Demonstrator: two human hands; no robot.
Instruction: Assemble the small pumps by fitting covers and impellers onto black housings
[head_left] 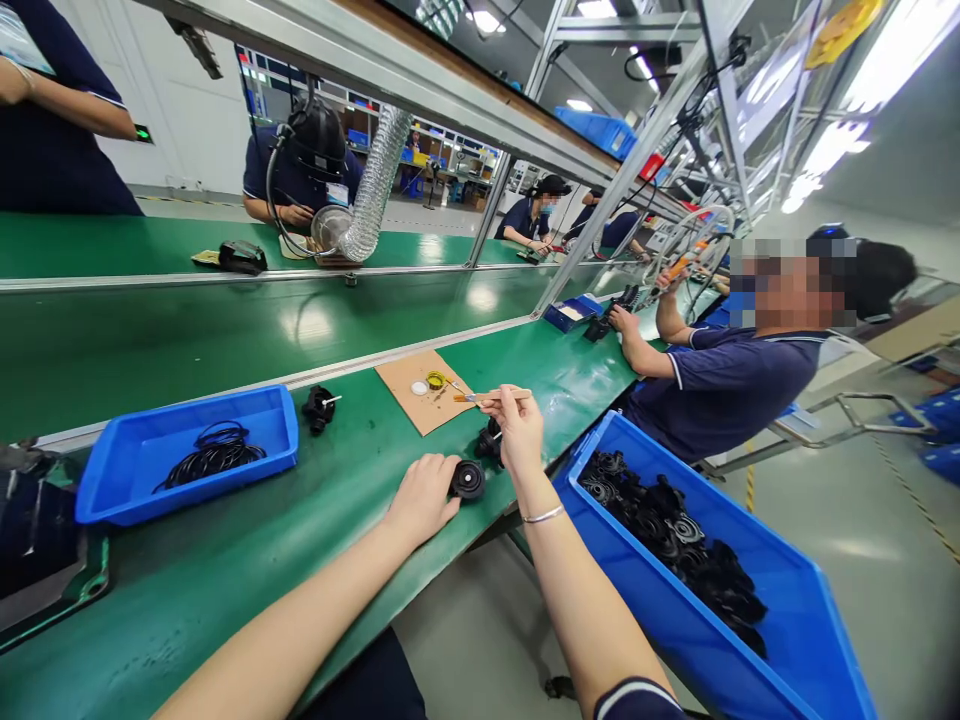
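The left hand [421, 497] lies flat on the green bench [225, 560], fingers loosely open, and its fingertips touch the side of a round black part [468, 480]; it steadies the part and does not close around it. The right hand [519, 428] is raised just beyond that part, and its thumb and fingers are pinched shut on a thin brush [480, 397], which points to the left side.

Just behind the right hand, partly hidden by it, a second black part [489, 440] sits on the bench. Beyond the brush tip lies a piece of brown cardboard [420, 395] with a small yellow cup [436, 380] and a small white lid [419, 388] on it. Further to the left of the left hand there is another black part [319, 408], and beside it a blue tray [150, 455] which holds black rubber rings [214, 452].

To the right of the right forearm, below the bench edge, a large blue bin [750, 640] is filled with many black parts. Further along the bench on the right, a co-worker [720, 385] in a dark shirt works with both hands. Across the bench, other people sit near a silver flexible duct [373, 185].
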